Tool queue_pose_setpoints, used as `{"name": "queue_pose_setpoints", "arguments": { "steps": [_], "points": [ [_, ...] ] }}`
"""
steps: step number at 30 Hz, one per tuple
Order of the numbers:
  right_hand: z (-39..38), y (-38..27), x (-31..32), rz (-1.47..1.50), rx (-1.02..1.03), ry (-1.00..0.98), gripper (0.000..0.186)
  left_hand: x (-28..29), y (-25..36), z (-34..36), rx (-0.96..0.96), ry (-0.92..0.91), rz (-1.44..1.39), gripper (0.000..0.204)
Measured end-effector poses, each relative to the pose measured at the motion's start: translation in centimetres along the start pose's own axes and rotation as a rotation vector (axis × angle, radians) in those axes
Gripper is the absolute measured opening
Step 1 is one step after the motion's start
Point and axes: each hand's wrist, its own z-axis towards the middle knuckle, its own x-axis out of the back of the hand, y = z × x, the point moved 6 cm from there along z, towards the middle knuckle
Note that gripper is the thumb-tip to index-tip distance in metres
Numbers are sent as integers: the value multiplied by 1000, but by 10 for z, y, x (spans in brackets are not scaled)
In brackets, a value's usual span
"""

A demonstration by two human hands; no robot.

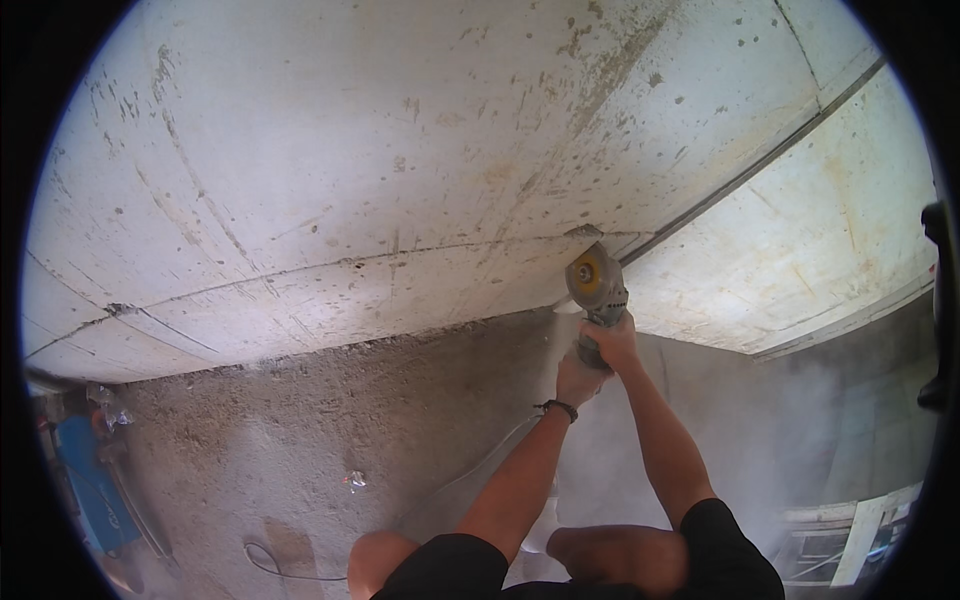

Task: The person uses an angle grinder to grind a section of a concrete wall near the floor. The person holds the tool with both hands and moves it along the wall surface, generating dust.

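An angle grinder [618, 300] with a yellow-centred disc [588, 272] is held out in front of me, its disc up against the pale concrete wall [400, 150]. My right hand [616, 340] wraps the tool's body just behind the guard. Lower down, my left hand [580, 379], with a dark bracelet at its wrist, is closed around the rear end of the grinder. A thin groove line [380, 258] runs along the wall and reaches a chipped spot [584, 230] above the disc. Whether the disc cuts into the wall here cannot be made out.
Dust hangs over the floor [250, 430] on the right. A pale cable [485, 460] trails below my left arm. A blue case or tool [95, 480] lies at the far left, with crumpled shiny scrap [355, 481] nearer. White slatted frames [858, 540] stand lower right.
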Motion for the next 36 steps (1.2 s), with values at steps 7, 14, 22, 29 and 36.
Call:
{"name": "queue_pose_setpoints", "arguments": {
  "steps": [7, 14, 22, 29, 36],
  "points": [
    [-2, -2, -1, 21, -12, -7, 54, -1, -4, 2, -37, 24, 2, 57],
    [1, -2, -2, 27, 25, -18, 53, -2, -12, 7, 3, 4, 14, 56],
    [0, 2, -2, -5, 23, -1, 56, 2, -2, 1, 72, -26, 31, 58],
    [-2, 4, -6, 37, 41, -13, 57, 0, -15, 5, 8, 4, 16, 58],
    [-2, 15, -4, -17, -3, 18, 60, 3, -3, -6, 78, -20, -26, 56]
  ]
}}
